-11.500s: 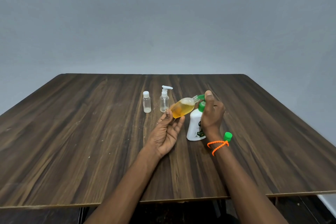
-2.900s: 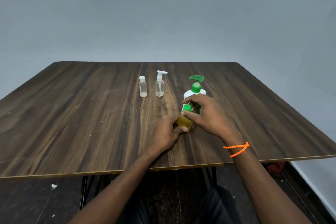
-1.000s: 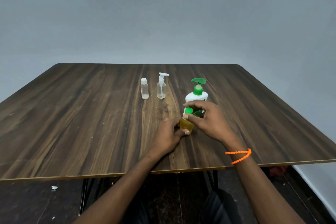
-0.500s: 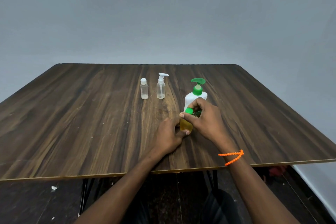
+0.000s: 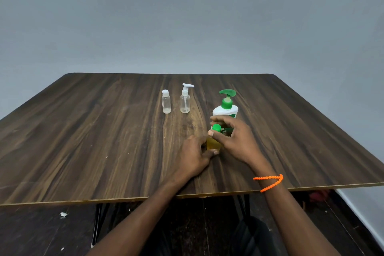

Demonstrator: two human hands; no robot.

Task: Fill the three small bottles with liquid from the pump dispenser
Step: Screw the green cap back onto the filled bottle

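A small bottle of yellow liquid (image 5: 212, 144) stands upright on the wooden table (image 5: 104, 141). My left hand (image 5: 194, 157) grips its base. My right hand (image 5: 233, 138) pinches its green cap (image 5: 216, 128) from above. Directly behind stands the white pump dispenser (image 5: 225, 110) with a green pump head. Farther back left stand two clear small bottles: one with a white flip cap (image 5: 166, 102) and one with a white pump top (image 5: 185, 98), each with only a little liquid at the bottom.
The table's front edge runs just under my forearms. An orange bead bracelet (image 5: 269, 182) hangs on my right wrist. Dark floor with small scraps shows below the table. A grey wall stands behind.
My right hand's fingers have shifted around the green cap while the left hand keeps the yellow bottle steady. Earlier the bottle was held tilted at the dispenser's spout with the cap lying on the table.
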